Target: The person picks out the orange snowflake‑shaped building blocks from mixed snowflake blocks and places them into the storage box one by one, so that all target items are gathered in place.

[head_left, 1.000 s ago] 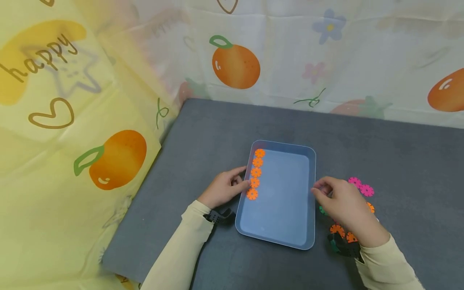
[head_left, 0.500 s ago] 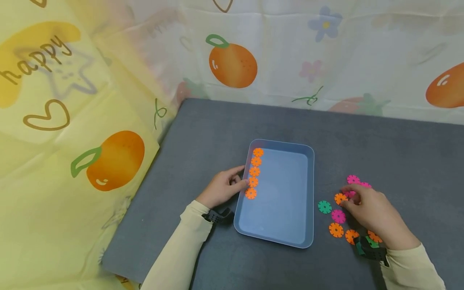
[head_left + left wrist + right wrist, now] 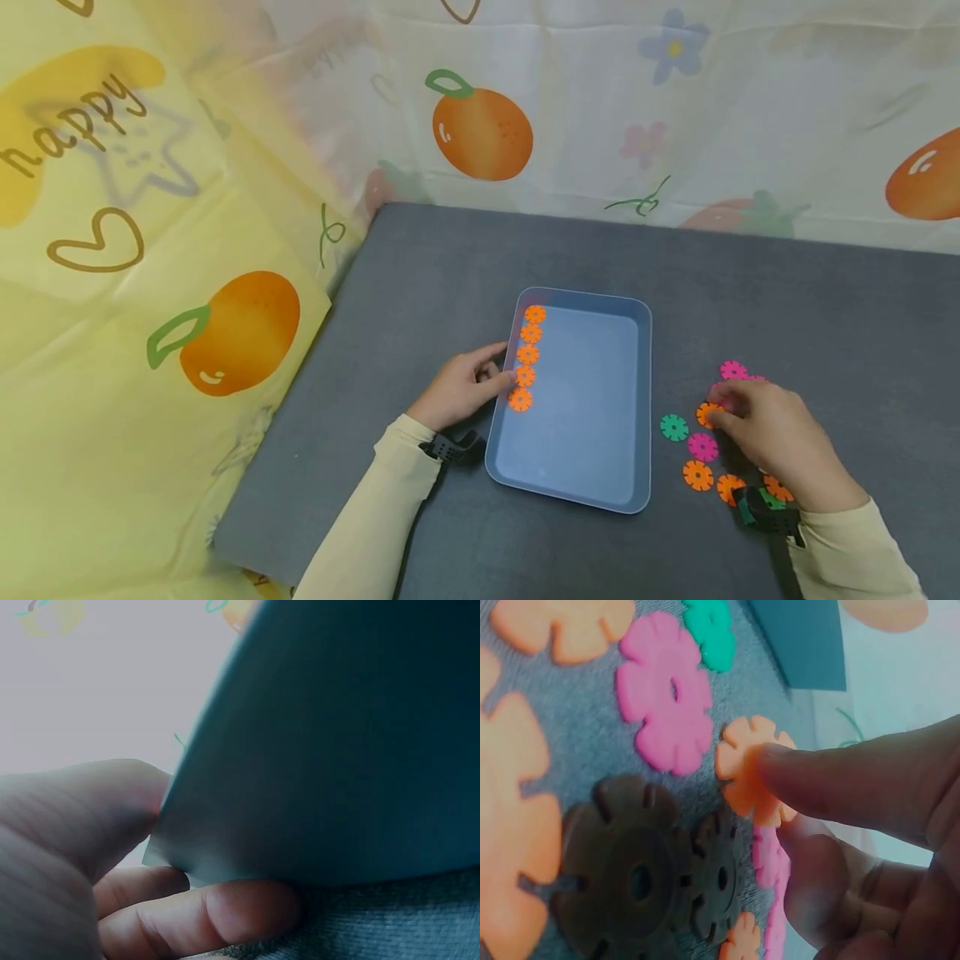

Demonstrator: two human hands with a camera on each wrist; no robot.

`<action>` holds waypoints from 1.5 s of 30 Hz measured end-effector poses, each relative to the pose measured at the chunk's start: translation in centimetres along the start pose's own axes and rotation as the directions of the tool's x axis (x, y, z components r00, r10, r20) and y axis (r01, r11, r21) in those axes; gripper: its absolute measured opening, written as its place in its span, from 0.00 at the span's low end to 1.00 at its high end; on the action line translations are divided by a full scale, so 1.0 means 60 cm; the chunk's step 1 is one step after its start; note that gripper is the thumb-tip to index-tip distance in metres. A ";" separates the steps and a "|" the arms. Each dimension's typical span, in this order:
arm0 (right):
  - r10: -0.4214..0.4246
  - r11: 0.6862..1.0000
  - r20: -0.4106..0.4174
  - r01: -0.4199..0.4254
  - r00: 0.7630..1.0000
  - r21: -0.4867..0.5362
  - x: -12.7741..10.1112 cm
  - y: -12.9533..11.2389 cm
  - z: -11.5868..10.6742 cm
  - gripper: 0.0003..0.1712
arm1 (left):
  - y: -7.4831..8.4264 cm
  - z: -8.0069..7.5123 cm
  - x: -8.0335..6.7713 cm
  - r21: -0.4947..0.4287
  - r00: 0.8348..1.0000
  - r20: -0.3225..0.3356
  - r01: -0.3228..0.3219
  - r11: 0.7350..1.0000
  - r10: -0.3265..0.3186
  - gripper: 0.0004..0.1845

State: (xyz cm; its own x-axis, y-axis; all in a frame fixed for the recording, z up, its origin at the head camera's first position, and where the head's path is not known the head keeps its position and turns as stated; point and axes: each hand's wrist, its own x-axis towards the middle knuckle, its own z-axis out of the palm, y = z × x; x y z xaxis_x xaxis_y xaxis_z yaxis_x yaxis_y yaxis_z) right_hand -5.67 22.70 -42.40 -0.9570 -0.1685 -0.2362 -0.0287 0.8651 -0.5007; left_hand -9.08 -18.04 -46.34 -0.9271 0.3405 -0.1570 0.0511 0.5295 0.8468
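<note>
We record the left hand [image 3: 463, 385] pinching the tray [image 3: 588, 400] by its left wall. Inside, along that wall — a row of five orange discs [image 3: 530, 356]. Right of the tray, the right hand [image 3: 780, 442] pinches another orange disc [image 3: 703, 414] between thumb and finger; a green disc [image 3: 670, 429] lies between it and the tray.

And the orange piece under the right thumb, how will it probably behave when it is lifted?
The orange piece looks thin and flat, so it is probably light and fairly stiff. Its notched edge may give the right hand some grip.
</note>
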 end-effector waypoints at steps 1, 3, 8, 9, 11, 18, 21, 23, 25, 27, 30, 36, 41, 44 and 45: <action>0.002 1.000 -0.001 -0.002 1.000 0.002 0.000 -0.001 0.000 0.10 | 0.000 0.000 0.000 -0.001 1.000 -0.001 -0.001 1.000 0.001 0.31; 0.000 1.000 -0.015 0.000 1.000 0.007 -0.001 -0.004 0.000 0.08 | 0.001 0.000 0.000 -0.001 1.000 -0.003 -0.003 1.000 0.003 0.31; -0.023 1.000 -0.089 0.025 0.996 0.018 -0.004 -0.016 0.002 0.06 | 0.004 -0.001 -0.002 -0.009 1.000 -0.003 -0.005 1.000 0.005 0.31; -0.026 0.999 -0.101 0.028 0.995 0.022 -0.004 -0.019 0.002 0.06 | 0.004 -0.001 -0.002 -0.009 1.000 -0.002 -0.004 1.000 0.004 0.31; -0.020 0.999 -0.116 0.024 0.993 0.037 -0.003 -0.027 0.001 0.07 | 0.003 -0.002 -0.002 -0.011 1.000 0.001 -0.004 1.000 0.004 0.31; 0.003 0.996 -0.171 0.012 0.985 0.087 0.002 -0.064 -0.007 0.11 | 0.001 -0.001 0.000 -0.010 1.000 0.001 0.003 1.000 -0.003 0.31; 0.000 0.994 -0.182 0.020 0.983 0.110 0.004 -0.083 -0.009 0.11 | 0.001 -0.001 0.000 -0.011 1.000 0.002 0.004 1.000 -0.004 0.31; -0.002 0.991 -0.169 0.025 0.986 0.132 0.007 -0.096 -0.009 0.12 | 0.002 -0.002 0.000 -0.011 1.000 0.002 0.002 1.000 -0.002 0.31; -0.001 0.988 -0.149 0.024 0.989 0.151 0.009 -0.110 -0.007 0.11 | 0.002 -0.002 -0.001 -0.012 1.000 0.003 0.001 1.000 -0.001 0.31; -0.008 0.986 -0.123 0.028 0.992 0.165 0.012 -0.124 -0.003 0.11 | 0.003 -0.002 0.000 -0.011 1.000 0.002 0.001 1.000 0.000 0.31; -0.018 0.984 -0.090 0.034 0.996 0.174 0.016 -0.146 0.006 0.09 | 0.003 -0.001 0.000 -0.008 1.000 0.002 0.003 1.000 -0.003 0.31; -0.070 0.984 -0.051 0.078 0.996 0.159 0.032 -0.186 0.030 0.06 | 0.004 -0.002 0.000 -0.006 1.000 -0.002 0.004 1.000 -0.004 0.31; -0.095 0.983 -0.017 0.097 0.995 0.158 0.040 -0.212 0.051 0.04 | 0.002 -0.001 0.000 -0.002 1.000 0.001 0.000 1.000 0.000 0.31; -0.116 0.980 0.001 0.115 0.993 0.160 0.043 -0.225 0.061 0.03 | 0.002 -0.001 0.001 0.006 1.000 0.002 -0.003 1.000 0.003 0.31; -0.127 0.979 0.004 0.125 0.992 0.159 0.045 -0.230 0.064 0.03 | 0.002 -0.002 0.001 0.006 1.000 0.001 -0.003 1.000 0.003 0.31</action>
State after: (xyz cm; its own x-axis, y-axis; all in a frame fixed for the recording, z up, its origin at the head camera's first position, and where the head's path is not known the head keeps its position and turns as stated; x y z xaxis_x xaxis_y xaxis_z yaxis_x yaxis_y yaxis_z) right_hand -6.75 8.49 -39.34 -0.9443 -0.2793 -0.1742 -0.1017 0.7508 -0.6526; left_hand -9.18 -18.02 -46.17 -0.9266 0.3427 -0.1547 0.0560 0.5328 0.8444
